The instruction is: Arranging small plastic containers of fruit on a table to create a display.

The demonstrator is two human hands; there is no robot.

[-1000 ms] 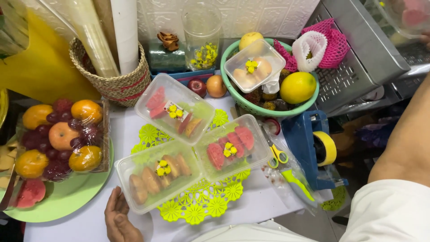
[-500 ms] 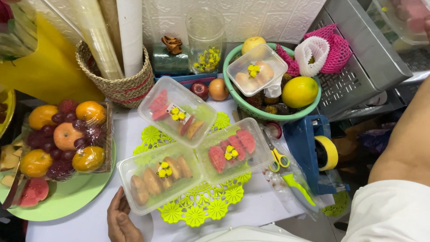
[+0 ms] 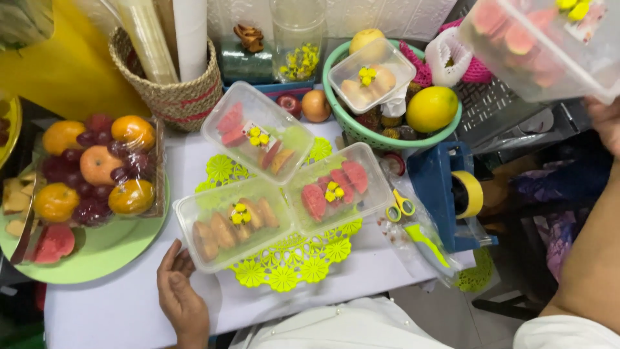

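Newly in view at top right: clear lidded fruit box [image 3: 549, 45] lifted in right hand [image 3: 607, 123], not seen 0.5 s ago. Only edge of right hand visible under box's lower right corner; fingers hidden behind box, grip can't be told beyond box resting on hand. Box tilted, long axis running from upper left down to lower right, lid facing camera; red fruit slices and yellow flowers visible inside, blurred.

Left hand [image 3: 181, 294] unchanged, flat on white tabletop [image 3: 110, 310], fingers [image 3: 169, 258] loosely extended, together, holding nothing. Fingertips just beside lower left corner of nearest clear box [image 3: 229, 223], maybe touching, can't tell. That box's long axis running away from fingertips up to the right, holding brown pieces in a row.

2 more clear boxes past it: 1 [image 3: 339, 187] to right of fingertips with red slices, 1 [image 3: 257, 132] farther beyond, angled. All 3 on yellow-green lace tray [image 3: 290, 268].

Left of fingers: green plate [image 3: 97, 255] with wrapped oranges and grapes [image 3: 97, 168]. Far beyond fingers: woven basket [image 3: 171, 87] with rolls, green bowl [image 3: 394, 132] with lemon [image 3: 431, 108] and a 4th box [image 3: 371, 74]. Right of tray: blue tape dispenser [image 3: 445, 187], scissors [image 3: 413, 226].
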